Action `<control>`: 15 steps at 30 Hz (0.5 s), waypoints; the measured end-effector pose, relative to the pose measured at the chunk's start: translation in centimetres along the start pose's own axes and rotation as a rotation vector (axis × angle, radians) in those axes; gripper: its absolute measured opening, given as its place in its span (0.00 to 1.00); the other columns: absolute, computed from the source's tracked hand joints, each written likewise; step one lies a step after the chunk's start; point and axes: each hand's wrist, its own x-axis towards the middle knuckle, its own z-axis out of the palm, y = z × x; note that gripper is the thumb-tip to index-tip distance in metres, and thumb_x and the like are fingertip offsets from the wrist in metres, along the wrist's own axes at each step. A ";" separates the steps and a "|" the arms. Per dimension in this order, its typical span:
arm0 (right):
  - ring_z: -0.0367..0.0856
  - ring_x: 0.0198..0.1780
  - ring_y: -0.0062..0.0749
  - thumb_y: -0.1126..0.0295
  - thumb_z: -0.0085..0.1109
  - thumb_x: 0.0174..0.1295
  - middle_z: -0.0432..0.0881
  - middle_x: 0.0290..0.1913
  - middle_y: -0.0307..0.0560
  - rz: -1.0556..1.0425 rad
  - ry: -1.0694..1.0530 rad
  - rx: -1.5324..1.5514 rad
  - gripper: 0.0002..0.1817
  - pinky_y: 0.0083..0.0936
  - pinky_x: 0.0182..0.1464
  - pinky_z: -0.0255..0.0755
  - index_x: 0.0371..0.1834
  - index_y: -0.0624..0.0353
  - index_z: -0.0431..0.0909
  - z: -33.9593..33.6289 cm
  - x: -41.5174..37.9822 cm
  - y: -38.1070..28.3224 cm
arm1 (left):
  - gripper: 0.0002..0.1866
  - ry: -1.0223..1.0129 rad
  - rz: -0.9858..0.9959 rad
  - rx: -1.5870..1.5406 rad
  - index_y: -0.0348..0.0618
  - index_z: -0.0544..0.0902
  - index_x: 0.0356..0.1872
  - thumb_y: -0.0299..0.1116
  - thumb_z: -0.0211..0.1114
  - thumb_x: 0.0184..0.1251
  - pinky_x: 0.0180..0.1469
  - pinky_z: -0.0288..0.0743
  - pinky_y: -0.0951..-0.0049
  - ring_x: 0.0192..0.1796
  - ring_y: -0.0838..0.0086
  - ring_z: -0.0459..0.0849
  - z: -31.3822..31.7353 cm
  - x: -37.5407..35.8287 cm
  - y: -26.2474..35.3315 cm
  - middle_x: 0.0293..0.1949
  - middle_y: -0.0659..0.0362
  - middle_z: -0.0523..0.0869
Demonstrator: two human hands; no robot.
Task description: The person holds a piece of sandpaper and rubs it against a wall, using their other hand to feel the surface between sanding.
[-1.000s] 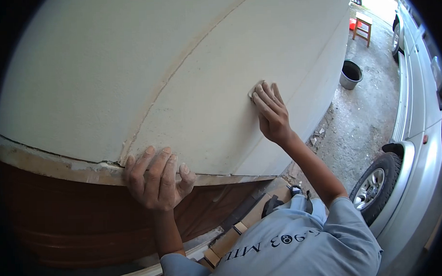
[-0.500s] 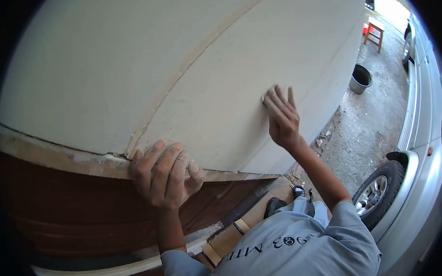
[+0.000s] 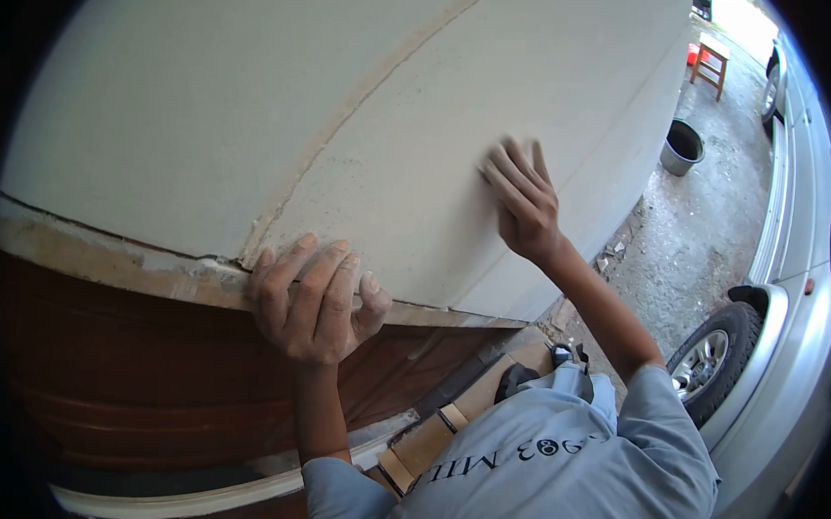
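Observation:
My left hand [image 3: 316, 300] is hooked over the top of the wooden frame ledge [image 3: 206, 285], its dusty fingers curled and touching the lower edge of the pale wall [image 3: 412, 159]. Higher up and to the right, my right hand [image 3: 528, 201] presses its fingers against the wall. The fingertips are blurred, and whatever lies under them is hidden. Between the hands and upward runs a rough, beige filled seam [image 3: 337, 123], curving to the upper right. Fine specks of dust show on the wall near it.
Below the ledge is a brown wooden panel [image 3: 145, 370]. Under my body are wooden boards [image 3: 431, 437]. On the right stand a silver vehicle [image 3: 794, 356] with a wheel [image 3: 712, 368], a dark bucket [image 3: 682, 148] and a wooden stool [image 3: 713, 64] on the rough concrete floor [image 3: 707, 226].
My right hand has shifted slightly left and up across the wall. My left hand stays on the ledge; the view has tilted a little.

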 end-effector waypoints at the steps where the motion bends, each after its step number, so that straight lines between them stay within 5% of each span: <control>1: 0.65 0.66 0.43 0.82 0.51 0.48 0.74 0.59 0.48 -0.020 0.011 0.008 0.25 0.53 0.69 0.44 0.53 0.57 0.76 -0.3 3.3 -1.1 | 0.07 0.003 -0.013 0.001 0.48 0.81 0.26 0.36 0.57 0.55 0.57 0.67 0.56 0.44 0.68 0.81 0.0 -0.2 -0.1 0.29 0.64 0.85; 4: 0.62 0.68 0.40 0.79 0.54 0.47 0.70 0.63 0.43 -0.125 0.101 0.103 0.29 0.53 0.69 0.45 0.58 0.55 0.72 0.0 9.5 -3.4 | 0.06 0.011 -0.018 -0.016 0.47 0.80 0.26 0.34 0.57 0.55 0.57 0.67 0.56 0.43 0.66 0.81 0.1 0.1 0.1 0.28 0.62 0.85; 11: 0.68 0.64 0.46 0.79 0.51 0.52 0.76 0.57 0.49 0.040 -0.001 0.008 0.20 0.51 0.70 0.41 0.51 0.58 0.77 1.9 -5.4 -0.1 | 0.06 0.019 -0.010 -0.037 0.44 0.79 0.26 0.32 0.55 0.55 0.57 0.68 0.56 0.43 0.64 0.82 0.0 -0.4 0.0 0.30 0.60 0.85; 15: 0.62 0.69 0.41 0.76 0.51 0.52 0.71 0.63 0.46 -0.004 0.024 0.093 0.25 0.53 0.71 0.34 0.57 0.57 0.73 1.2 5.5 -5.6 | 0.06 0.023 -0.036 -0.051 0.45 0.80 0.27 0.33 0.56 0.55 0.57 0.68 0.58 0.42 0.66 0.82 0.1 -0.3 -0.1 0.30 0.61 0.85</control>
